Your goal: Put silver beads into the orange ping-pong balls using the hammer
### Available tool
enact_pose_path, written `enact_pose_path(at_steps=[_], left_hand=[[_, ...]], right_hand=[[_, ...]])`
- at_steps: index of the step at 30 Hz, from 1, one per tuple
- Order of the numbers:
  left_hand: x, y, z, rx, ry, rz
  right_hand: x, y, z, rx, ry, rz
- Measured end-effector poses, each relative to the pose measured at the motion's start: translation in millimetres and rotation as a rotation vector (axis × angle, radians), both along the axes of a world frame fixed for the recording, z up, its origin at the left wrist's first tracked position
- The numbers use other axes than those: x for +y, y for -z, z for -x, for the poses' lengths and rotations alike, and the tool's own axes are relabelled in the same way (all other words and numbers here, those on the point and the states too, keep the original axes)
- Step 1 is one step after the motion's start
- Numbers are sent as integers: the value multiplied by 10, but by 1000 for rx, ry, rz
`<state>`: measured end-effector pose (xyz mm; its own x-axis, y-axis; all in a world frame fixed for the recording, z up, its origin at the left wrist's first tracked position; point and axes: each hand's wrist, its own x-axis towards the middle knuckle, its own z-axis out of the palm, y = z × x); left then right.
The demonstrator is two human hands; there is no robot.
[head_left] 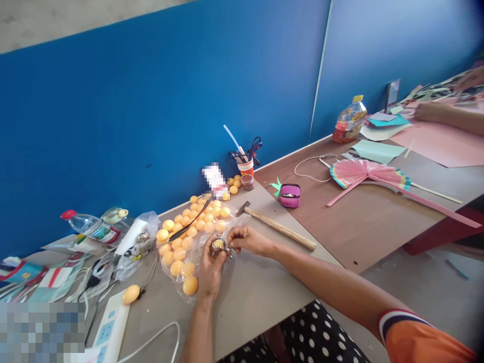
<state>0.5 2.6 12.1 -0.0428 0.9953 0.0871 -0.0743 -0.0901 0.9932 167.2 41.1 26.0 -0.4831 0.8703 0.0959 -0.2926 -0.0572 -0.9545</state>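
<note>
My left hand point(210, 267) is closed around a small shiny silver object with a yellow centre point(218, 245), held just above the table. At its right side, the fingertips of my right hand point(247, 240) are pinched together against the silver piece; exactly what they grip is too small to make out. Behind and left of my hands, many orange balls point(190, 285) lie in and around a clear plastic bag, with a dark strap point(191, 222) across them. A hammer with a wooden handle point(282, 227) rests beyond my right hand.
Left stand a white power strip point(109, 322), cables, a single orange ball point(131, 294) and a red-capped bottle point(91, 228). A cup of tools point(245, 165) is against the blue partition. Rightward are a purple box point(290, 195), a pink paper fan point(366, 174) and another person's arm point(446, 117).
</note>
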Motion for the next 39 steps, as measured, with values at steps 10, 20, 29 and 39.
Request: enact_pose_path(at_steps=[10, 20, 29, 39], left_hand=[[7, -13, -32, -40, 3, 50], [25, 8, -41, -18, 10, 16], [25, 36, -49, -23, -9, 28], [2, 120, -45, 42, -22, -25]], right_hand=[[-5, 31, 23, -39, 52, 16], [-58, -4, 93, -71, 73, -45], [-47, 76, 129, -147, 102, -70], [-52, 87, 134, -231, 108, -29]])
